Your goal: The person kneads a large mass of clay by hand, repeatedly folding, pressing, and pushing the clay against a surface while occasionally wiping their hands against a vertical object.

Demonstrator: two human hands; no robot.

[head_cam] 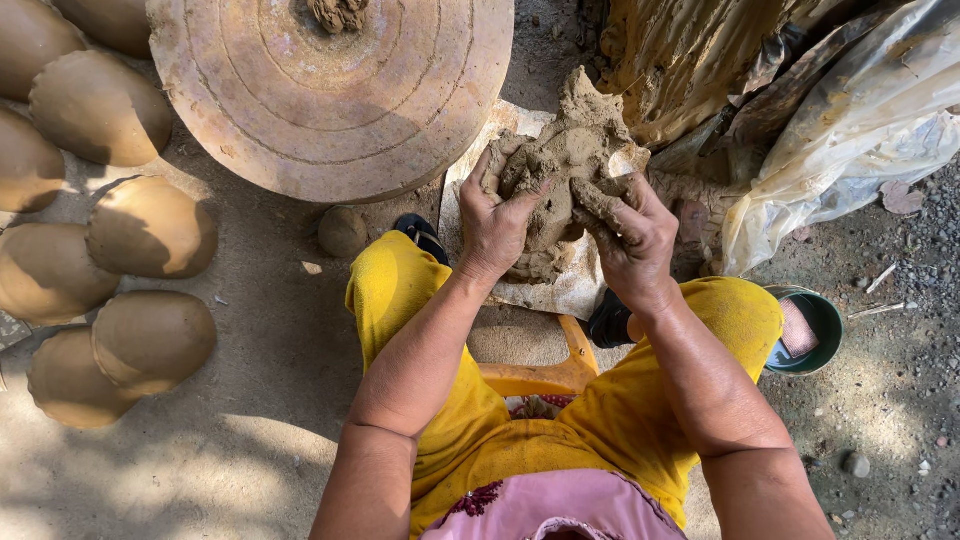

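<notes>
A lump of wet grey-brown clay (565,150) rests on a pale sheet (555,290) spread on the ground between my knees. My left hand (497,215) presses into the lump's left side with its fingers curled over the top. My right hand (628,228) grips the right side, fingers dug into the clay. Both hands are smeared with clay. I sit on a low orange stool (545,375), in yellow trousers.
A large round stone wheel (330,90) with a small clay bit at its centre lies ahead on the left. Several rounded clay pots (150,225) line the left edge. A clay heap under plastic sheeting (850,120) stands at right, a green bowl (815,325) beside my right knee.
</notes>
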